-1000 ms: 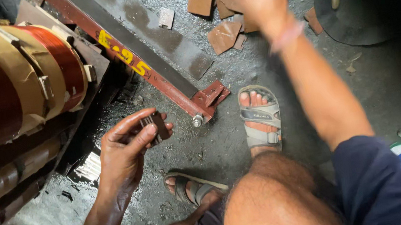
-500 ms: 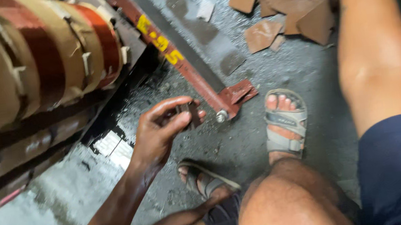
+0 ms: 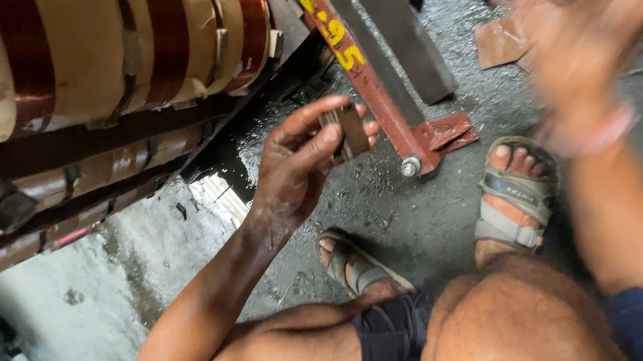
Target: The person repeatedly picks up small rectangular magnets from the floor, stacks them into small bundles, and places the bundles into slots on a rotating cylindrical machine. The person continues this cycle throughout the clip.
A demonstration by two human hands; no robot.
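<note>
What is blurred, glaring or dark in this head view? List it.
Head view: the right hand is smeared by motion blur, its fingers indistinct; the left hand and the small dark block it pinches are sharp; the wet floor patch throws a bright glare; under the wound coils it is deep shadow; the lower left corner is dim.

— What can't you make out?
— The right hand [image 3: 596, 36] is smeared by blur; whether it holds anything, I can't tell.
— And the left hand [image 3: 299, 163]?
— Its fingers hide part of the small dark block [image 3: 350, 130], possibly metal.
</note>
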